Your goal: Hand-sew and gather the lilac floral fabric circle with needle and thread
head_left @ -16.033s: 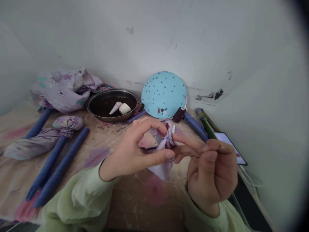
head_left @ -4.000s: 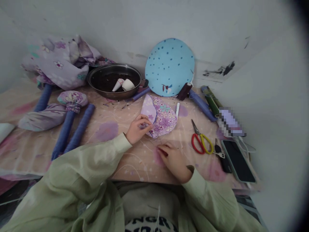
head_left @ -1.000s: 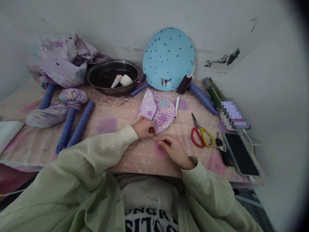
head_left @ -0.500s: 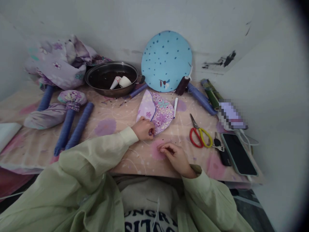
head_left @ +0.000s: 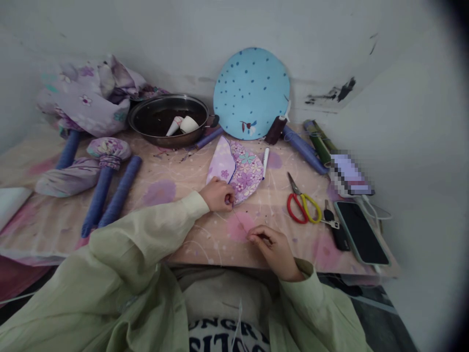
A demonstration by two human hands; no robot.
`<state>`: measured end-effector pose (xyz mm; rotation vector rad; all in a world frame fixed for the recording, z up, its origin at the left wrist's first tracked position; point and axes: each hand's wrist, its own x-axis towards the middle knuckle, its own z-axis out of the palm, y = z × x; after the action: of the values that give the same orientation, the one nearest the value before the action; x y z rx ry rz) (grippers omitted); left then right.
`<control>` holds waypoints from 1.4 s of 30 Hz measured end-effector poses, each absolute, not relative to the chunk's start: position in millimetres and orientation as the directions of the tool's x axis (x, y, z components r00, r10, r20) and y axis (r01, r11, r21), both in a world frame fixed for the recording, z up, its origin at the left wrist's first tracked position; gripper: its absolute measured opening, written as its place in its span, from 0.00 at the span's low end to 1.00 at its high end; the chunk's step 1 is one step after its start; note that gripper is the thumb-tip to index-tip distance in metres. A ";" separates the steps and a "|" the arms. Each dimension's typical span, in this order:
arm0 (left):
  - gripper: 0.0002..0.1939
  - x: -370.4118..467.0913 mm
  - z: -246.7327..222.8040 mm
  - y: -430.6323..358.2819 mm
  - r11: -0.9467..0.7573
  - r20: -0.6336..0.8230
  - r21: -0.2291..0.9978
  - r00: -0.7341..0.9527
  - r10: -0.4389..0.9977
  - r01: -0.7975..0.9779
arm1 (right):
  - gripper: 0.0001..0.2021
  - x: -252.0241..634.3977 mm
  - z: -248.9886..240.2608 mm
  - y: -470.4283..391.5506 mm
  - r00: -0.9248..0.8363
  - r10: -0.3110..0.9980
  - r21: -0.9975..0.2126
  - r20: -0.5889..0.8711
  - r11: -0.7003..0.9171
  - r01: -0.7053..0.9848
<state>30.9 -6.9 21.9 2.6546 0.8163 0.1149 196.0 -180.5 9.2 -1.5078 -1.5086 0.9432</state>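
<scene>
A flower-patterned purple fabric piece (head_left: 246,168), with a dark blue line dividing its two prints, lies in the middle of the table. My left hand (head_left: 219,194) is closed on its lower edge in a pinch. From there a thin thread (head_left: 240,223) runs down to my right hand (head_left: 273,248), whose thumb and forefinger are pressed together on its end. Whether a needle is also between those fingertips is too small to tell. Beside the fabric on the right lies a white pen (head_left: 266,157).
Scissors (head_left: 303,203), keys (head_left: 331,220) and a phone (head_left: 362,232) lie to the right. Behind stand a metal pan (head_left: 172,143), a dark thread spool (head_left: 275,131) and a blue dotted disc (head_left: 252,88). Purple-wrapped sticks (head_left: 121,190) and a fabric bundle (head_left: 95,102) are on the left.
My right hand has moved a little right and down, away from the fabric. The thread between the hands now shows drawn out. My left hand has stayed at the fabric's edge.
</scene>
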 end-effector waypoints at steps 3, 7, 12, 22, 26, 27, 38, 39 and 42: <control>0.04 31.0 22.6 -6.8 -0.769 -0.033 0.358 0.831 0.556 0.529 | 0.07 197.7 9.5 -186.9 0.025 0.999 -0.904 0.028 0.015 0.426; 0.05 31.0 22.8 -8.3 -0.783 -0.028 0.340 0.837 0.546 0.522 | 0.07 199.6 9.4 -194.8 0.047 0.998 -0.898 0.035 0.011 0.440; 0.05 30.4 23.7 -13.2 -0.812 -0.002 0.291 0.849 0.529 0.506 | 0.08 201.8 12.4 -202.9 0.073 0.996 -0.897 0.056 0.018 0.441; 0.07 29.4 18.8 -13.0 -0.831 0.007 0.253 0.858 0.514 0.496 | 0.09 209.6 9.0 -219.7 0.130 0.991 -0.886 0.043 -0.022 0.463; 0.07 29.5 18.5 -12.3 -0.830 0.008 0.262 0.859 0.512 0.492 | 0.09 212.8 10.5 -222.1 0.151 0.986 -0.884 0.065 -0.014 0.467; 0.07 29.6 18.5 -12.3 -0.829 0.008 0.265 0.859 0.512 0.492 | 0.09 213.5 11.3 -222.4 0.155 0.986 -0.886 0.067 -0.013 0.464; 0.06 28.6 14.6 -13.7 -0.804 0.029 0.318 0.842 0.538 0.503 | 0.10 220.7 13.4 -231.1 0.180 0.983 -0.884 0.021 -0.066 0.462; 0.06 28.6 14.2 -13.8 -0.803 0.031 0.321 0.841 0.540 0.503 | 0.11 221.3 12.9 -231.9 0.180 0.984 -0.885 0.015 -0.071 0.460; 0.06 28.5 13.5 -13.9 -0.801 0.036 0.327 0.840 0.541 0.502 | 0.11 224.2 10.6 -235.0 0.190 0.982 -0.888 0.003 -0.085 0.452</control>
<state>28.5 -13.9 13.5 2.7137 0.7892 0.1831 224.2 -235.0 10.6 -1.6644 -1.3760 0.8339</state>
